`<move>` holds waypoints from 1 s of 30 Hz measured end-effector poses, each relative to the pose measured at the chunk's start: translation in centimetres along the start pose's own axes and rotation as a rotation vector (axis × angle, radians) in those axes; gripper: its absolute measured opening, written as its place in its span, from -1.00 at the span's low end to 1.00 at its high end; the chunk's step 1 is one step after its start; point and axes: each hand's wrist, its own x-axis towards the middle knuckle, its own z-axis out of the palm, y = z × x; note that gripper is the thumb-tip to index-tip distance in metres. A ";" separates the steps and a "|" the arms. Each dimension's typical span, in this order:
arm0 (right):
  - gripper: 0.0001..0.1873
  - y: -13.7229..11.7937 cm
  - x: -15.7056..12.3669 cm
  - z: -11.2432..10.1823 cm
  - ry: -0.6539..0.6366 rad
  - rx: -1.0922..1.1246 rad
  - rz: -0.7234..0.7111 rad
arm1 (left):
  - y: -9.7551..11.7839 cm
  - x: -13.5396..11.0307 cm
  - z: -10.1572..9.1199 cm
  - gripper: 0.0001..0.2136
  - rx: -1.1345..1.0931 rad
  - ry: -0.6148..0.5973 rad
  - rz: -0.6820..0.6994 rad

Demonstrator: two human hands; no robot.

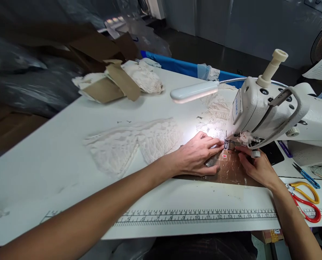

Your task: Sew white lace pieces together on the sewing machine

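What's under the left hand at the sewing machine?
The left hand lies flat on white lace and the edge of a brown patterned piece at the sewing machine. Where the two meet is covered by the palm.

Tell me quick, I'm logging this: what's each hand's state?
Left hand: open, flat on the lace.
Right hand: fingertips at the presser foot; grip cannot be told.

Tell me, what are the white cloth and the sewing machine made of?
The white cloth looks like lace: matte, openwork pattern. The sewing machine is probably painted metal, cream with a soft sheen; could be plastic.
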 end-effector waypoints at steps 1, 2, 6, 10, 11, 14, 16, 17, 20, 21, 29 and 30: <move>-0.74 0.0 0.2 -0.2 -0.011 0.023 0.008 | 0.0 0.0 0.0 -0.56 -0.003 -0.004 -0.005; -0.72 -0.1 0.3 -0.3 -0.026 0.051 0.018 | 0.0 0.1 0.0 -0.56 -0.005 -0.012 -0.011; -0.51 -0.3 1.1 0.0 -0.025 0.129 0.087 | 0.1 0.2 -0.2 -0.52 -0.003 -0.047 -0.033; -0.39 -0.5 1.1 0.4 -0.013 0.094 0.129 | 0.1 0.2 0.1 -0.51 -0.017 -0.036 -0.054; -0.39 -0.6 0.8 0.3 -0.034 0.079 0.129 | 0.0 0.1 0.3 -0.52 -0.020 -0.032 -0.057; -0.43 -1.1 -1.2 -0.2 -0.044 -0.023 0.091 | 0.0 0.1 0.6 -0.51 -0.020 -0.017 -0.057; -0.48 -1.3 -3.4 -0.3 0.013 -0.143 0.033 | 0.1 0.0 0.6 -0.48 -0.004 0.000 -0.065; -0.49 -1.3 -4.7 -0.1 0.043 -0.209 -0.012 | 0.2 -0.1 0.6 -0.47 0.007 0.010 -0.075; -0.39 -0.5 -8.3 1.7 0.108 -0.385 -0.124 | 0.5 -0.5 0.6 -0.47 0.046 0.036 -0.110; -0.38 0.0 -9.2 2.6 0.145 -0.440 -0.152 | 0.5 -0.6 0.6 -0.48 0.058 0.048 -0.116; -0.41 1.9 -10.5 7.5 0.367 -0.606 -0.173 | 0.5 -0.6 1.2 -0.61 0.162 0.150 0.022; -0.41 1.8 -10.5 7.4 0.363 -0.590 -0.154 | 0.7 -1.0 1.3 -0.61 0.178 0.141 0.066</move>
